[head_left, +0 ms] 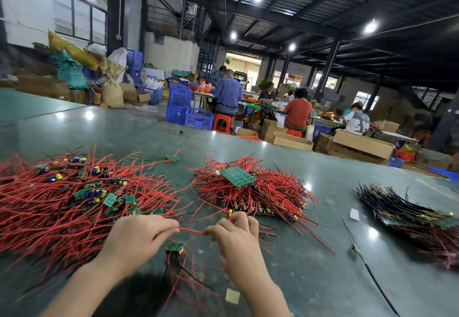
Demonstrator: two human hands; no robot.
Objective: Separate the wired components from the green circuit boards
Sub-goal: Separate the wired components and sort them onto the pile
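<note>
My left hand (pixel 139 236) and my right hand (pixel 234 238) each pinch one end of a red wire (pixel 191 230) stretched between them above the green table (pixel 310 254). Just below the wire lies a small green circuit board (pixel 175 246) with red and black leads trailing toward me. A big heap of red-wired small boards (pixel 74 200) spreads at the left. A second red-wire heap (pixel 255 192) sits ahead of my right hand, with a larger green circuit board (pixel 237 176) on top.
A stack of boards with black wires (pixel 402 210) lies at the right. One loose board on a black lead (pixel 356 248), a white scrap (pixel 354 213) and a pale square piece (pixel 232 295) lie on the table. Seated workers, blue crates and cardboard boxes fill the far floor.
</note>
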